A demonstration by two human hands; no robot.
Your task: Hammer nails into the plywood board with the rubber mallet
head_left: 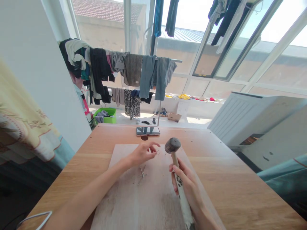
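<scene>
My right hand [184, 179] is wrapped round the pale, worn handle of a mallet [181, 191]. The mallet's dark, rounded head points up and away from me above the wooden board [153, 198]. My left hand [144, 153] hovers over the far part of the board, fingers curved and apart, with nothing visible between them. Just right of its fingertips, a few thin nails [158, 152] seem to stand in the board, too small to make out well. A small cluster of loose nails [142, 172] lies on the board below my left wrist.
The board lies on a wooden table [230, 179]. A phone [148, 130] rests at the table's far edge, beside a dark round hole [144, 138]. A white cable [35, 217] is at the near left corner. Beyond are a laundry rack [172, 60] and a green basket [111, 115].
</scene>
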